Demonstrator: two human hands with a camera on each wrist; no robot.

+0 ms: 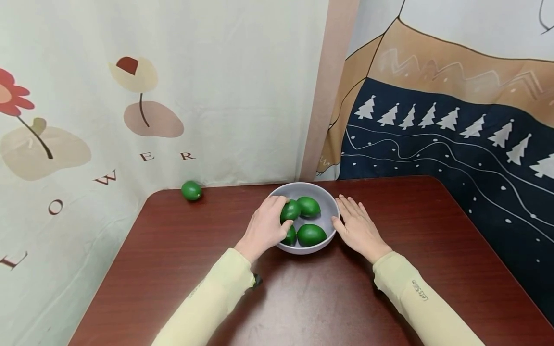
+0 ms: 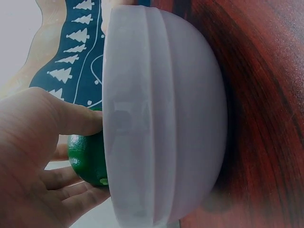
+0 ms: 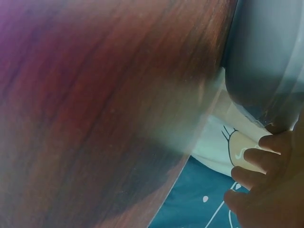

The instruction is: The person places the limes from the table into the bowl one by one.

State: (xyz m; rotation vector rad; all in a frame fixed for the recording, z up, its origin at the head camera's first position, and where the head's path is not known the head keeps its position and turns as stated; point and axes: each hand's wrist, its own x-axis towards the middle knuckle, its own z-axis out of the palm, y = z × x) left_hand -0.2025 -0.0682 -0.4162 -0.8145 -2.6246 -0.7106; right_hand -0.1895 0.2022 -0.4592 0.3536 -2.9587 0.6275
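Observation:
A pale lavender bowl (image 1: 320,192) stands on the table with several green limes inside, among them one at the front (image 1: 311,235) and one at the back (image 1: 309,206). At the bowl's left rim, my left hand (image 1: 266,223) grips a lime (image 1: 290,210) between thumb and fingers. The left wrist view shows this lime (image 2: 88,154) partly hidden by the bowl wall (image 2: 142,118). My right hand (image 1: 357,223) rests against the bowl's right side, its fingers straight; in the right wrist view its fingertips (image 3: 251,178) are beside the bowl.
Another lime (image 1: 191,191) lies by itself at the table's far left corner. The table (image 1: 182,269) is dark red wood, and its back edge runs along a hanging curtain (image 1: 242,120). A printed cloth with white trees (image 1: 433,144) hangs at the right.

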